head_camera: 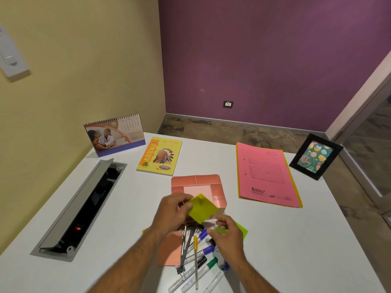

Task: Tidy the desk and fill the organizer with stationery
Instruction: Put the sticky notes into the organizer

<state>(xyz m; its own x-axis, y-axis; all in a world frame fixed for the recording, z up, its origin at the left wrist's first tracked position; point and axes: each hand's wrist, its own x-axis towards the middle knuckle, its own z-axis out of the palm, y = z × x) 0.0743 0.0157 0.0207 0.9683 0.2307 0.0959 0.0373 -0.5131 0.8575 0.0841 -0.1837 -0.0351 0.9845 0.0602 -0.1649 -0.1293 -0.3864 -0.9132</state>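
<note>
Sticky notes headed for the organizer, we reckon

From the head cam we see our left hand (172,210) pinched shut on a yellow sticky pad (202,208), lifted right at the pink organizer (198,189), probably to drop it in; our right hand (227,231) grips white paper (209,224) above the markers (201,261) heaped on the table (296,240).

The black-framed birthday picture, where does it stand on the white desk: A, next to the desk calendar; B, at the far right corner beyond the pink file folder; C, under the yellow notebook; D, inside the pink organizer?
B: the black-framed birthday picture stands at the white desk's far right corner, beyond the pink file folder.
</note>
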